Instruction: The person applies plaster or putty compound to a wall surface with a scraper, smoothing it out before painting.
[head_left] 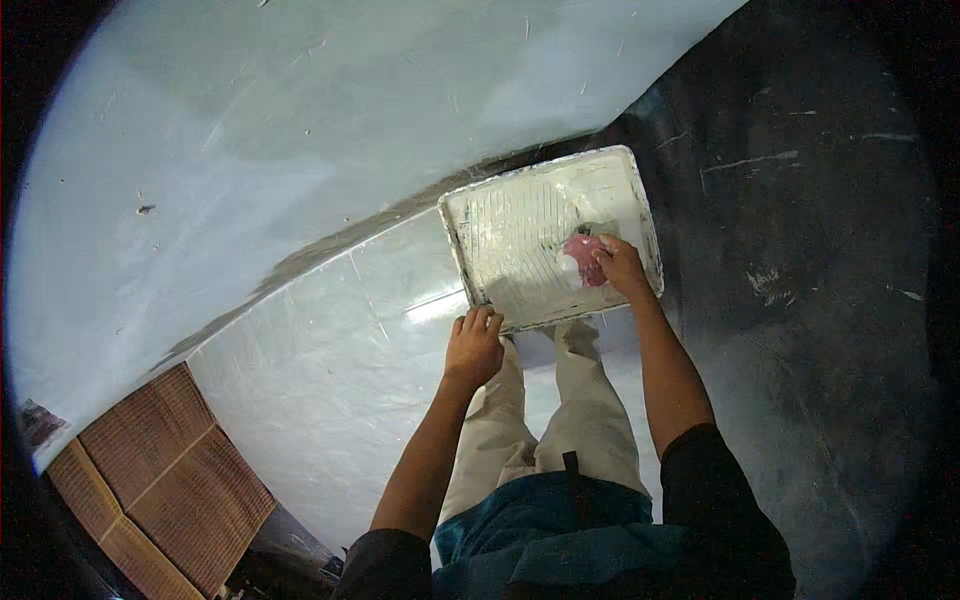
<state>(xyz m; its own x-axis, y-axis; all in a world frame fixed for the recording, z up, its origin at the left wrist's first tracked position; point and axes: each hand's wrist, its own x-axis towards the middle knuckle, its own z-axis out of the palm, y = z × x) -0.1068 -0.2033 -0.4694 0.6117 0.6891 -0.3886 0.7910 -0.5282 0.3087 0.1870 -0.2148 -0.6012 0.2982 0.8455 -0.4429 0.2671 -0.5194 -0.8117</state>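
Tray (510,225), ribbed and smeared, at one o'clock of the view. Left hand (475,345), its seven o'clock: fingers curled at the corner, seemingly to steady it. Right hand (622,265), four o'clock: gripping a pink wad (583,258) (cloth or sponge, unclear), apparently bunched for firm contact inside.

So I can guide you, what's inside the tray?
Inside the whitish-coated tray is a pinkish-red item, touched by the right hand. The surface beneath item and hand is covered.
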